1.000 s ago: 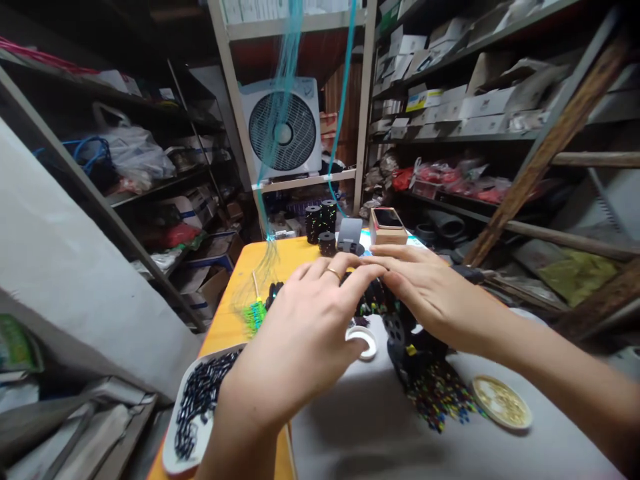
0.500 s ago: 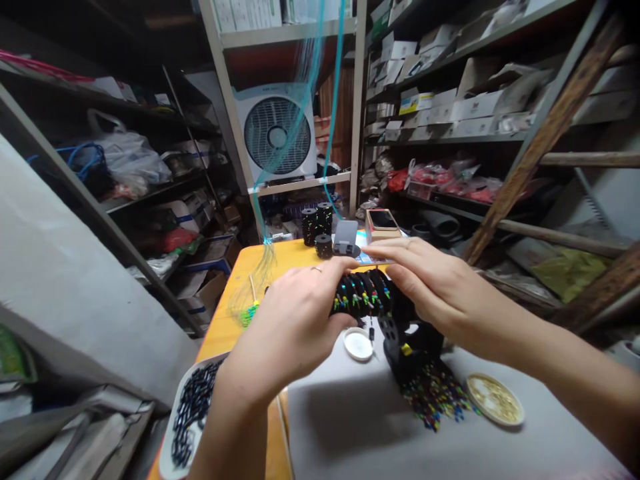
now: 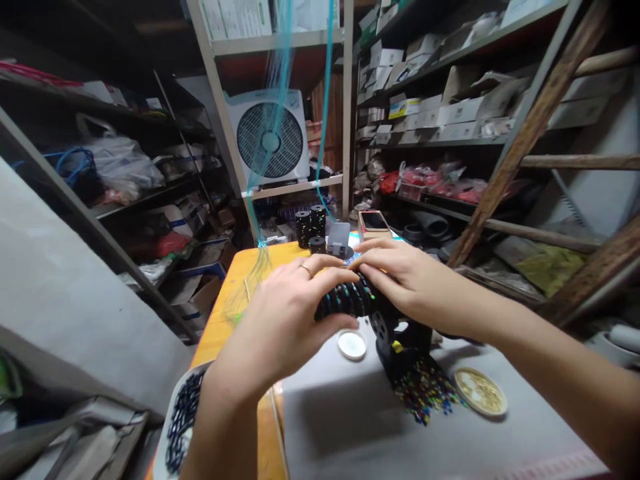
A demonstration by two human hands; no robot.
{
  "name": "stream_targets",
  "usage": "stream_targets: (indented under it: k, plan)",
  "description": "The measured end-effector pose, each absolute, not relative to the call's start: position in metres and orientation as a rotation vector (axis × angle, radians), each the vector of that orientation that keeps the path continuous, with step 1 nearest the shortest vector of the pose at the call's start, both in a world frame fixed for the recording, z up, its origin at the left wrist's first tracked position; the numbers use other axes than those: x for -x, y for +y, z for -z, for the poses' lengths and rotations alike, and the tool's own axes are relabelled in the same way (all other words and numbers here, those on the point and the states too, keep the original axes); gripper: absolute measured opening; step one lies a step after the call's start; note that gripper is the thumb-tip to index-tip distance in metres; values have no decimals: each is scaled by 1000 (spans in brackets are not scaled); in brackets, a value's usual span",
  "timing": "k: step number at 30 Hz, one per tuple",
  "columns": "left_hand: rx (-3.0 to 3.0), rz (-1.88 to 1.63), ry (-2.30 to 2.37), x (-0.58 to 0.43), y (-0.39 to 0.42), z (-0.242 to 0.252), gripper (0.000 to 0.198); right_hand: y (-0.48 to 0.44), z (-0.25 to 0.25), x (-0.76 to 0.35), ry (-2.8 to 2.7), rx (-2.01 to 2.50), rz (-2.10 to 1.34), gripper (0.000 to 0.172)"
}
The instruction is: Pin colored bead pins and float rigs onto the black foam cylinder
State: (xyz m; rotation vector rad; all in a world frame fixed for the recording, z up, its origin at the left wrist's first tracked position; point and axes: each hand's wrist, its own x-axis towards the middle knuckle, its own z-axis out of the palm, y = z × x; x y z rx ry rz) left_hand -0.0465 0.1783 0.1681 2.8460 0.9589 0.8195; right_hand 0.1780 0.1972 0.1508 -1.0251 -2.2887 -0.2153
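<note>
A black roll [image 3: 346, 300] wound with cords carrying small coloured beads lies across a black stand [image 3: 383, 335]. My left hand [image 3: 280, 317] curls round its left part, thumb below and fingers over the top. From the right, my right hand [image 3: 425, 280] reaches over the roll's right end. Its fingers are bent and close together, the tips meeting the left fingers at the top; what they pinch is too small to make out. Under the stand spreads a heap of multicoloured beads [image 3: 430, 390]. A shallow white lid [image 3: 352, 345] sits below the roll.
A dish [image 3: 503, 408] of gold pieces lies right, a white tray [image 3: 167, 410] of dark beads left. Black spools [image 3: 303, 230] and a boxed phone [image 3: 374, 221] stand at the yellow table's [image 3: 223, 333] back. Teal strands [image 3: 325, 100] hang before the fan [image 3: 270, 141]. A ladder [image 3: 533, 140] leans right.
My right hand has shifted left along the roll, its fingertips now meeting my left fingers. My left fingers reach further over the top. The hanging black bead is out of sight; the view has shifted slightly.
</note>
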Motion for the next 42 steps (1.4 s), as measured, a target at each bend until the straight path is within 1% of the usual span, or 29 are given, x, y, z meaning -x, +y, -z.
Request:
stream_targets:
  k: [2, 4, 6, 9, 12, 14, 16, 20, 23, 27, 32, 39, 42]
  plan:
    - [-2884, -777, 985, 44, 178, -167, 52, 209, -157, -180, -2340, 1038, 171, 37]
    - [-2919, -748, 1025, 40, 178, -164, 58, 219, -161, -181, -2367, 1039, 155, 36]
    - [-2947, -744, 1058, 36, 179, -162, 57, 220, -163, -180, -2345, 1032, 179, 33]
    - [-2988, -757, 1065, 34, 181, -161, 50, 203, -160, -178, -2197, 1025, 285, 26]
    - [-3006, -735, 1086, 34, 180, -161, 45, 167, -149, -183, -2036, 969, 396, 27]
    - [-3002, -720, 1125, 33, 177, -163, 41, 140, -135, -192, -2016, 936, 416, 30]
    - [-2984, -715, 1158, 32, 174, -164, 37, 117, -114, -201, -2066, 974, 358, 30]
    - [-2964, -697, 1167, 30, 172, -165, 32, 88, -59, -217, -2248, 1177, 28, 9]
    - [-2956, -691, 1157, 29, 173, -165, 30, 80, -25, -222, -2309, 1316, -182, 14]
    - [-2919, -704, 1196, 30, 175, -164, 33, 82, -2, -222, -2292, 1352, -202, 16]
    - [-2886, -723, 1219, 32, 177, -163, 34, 89, 3, -217, -2275, 1310, -142, 17]
    - [-2874, -736, 1216, 34, 178, -162, 35, 86, -2, -213, -2277, 1267, -79, 18]
    - [-2867, -728, 1227, 34, 178, -163, 36, 88, -7, -212, -2292, 1238, -68, 22]
